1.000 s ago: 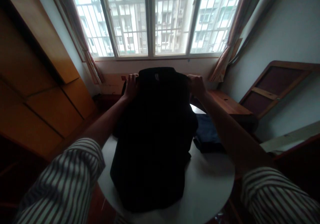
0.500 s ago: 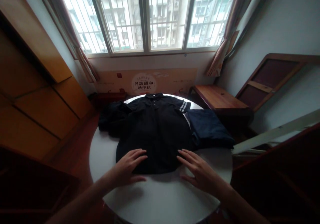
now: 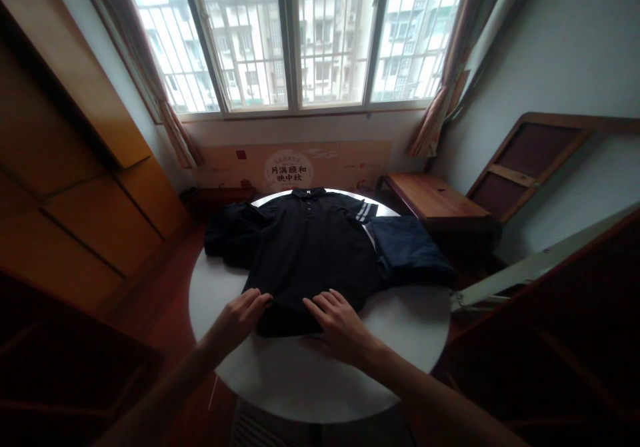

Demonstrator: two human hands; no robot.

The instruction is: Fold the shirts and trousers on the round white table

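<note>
A black polo shirt [image 3: 315, 247] lies spread on the round white table [image 3: 320, 387], its collar pointing away from me and white stripes on its right sleeve. At the left end of the near hem, my left hand [image 3: 244, 315] is closed with the cloth pinched in its fingertips. My right hand [image 3: 340, 324] grips the same hem right of the middle, fingers on top and thumb lower down. Between the hands the upper layer is slightly raised, and a darker layer shows beneath it.
Dark bunched clothing [image 3: 233, 234] sits left of the shirt. Folded navy cloth [image 3: 413, 250] lies at the table's right side. A wooden bench [image 3: 435, 197] stands behind on the right, and yellow cabinets [image 3: 125, 214] line the left. A barred window is ahead.
Both hands have gone from open above the shirt to closed on its near hem. My right hand has moved left, and the hem has shifted and lifted slightly.
</note>
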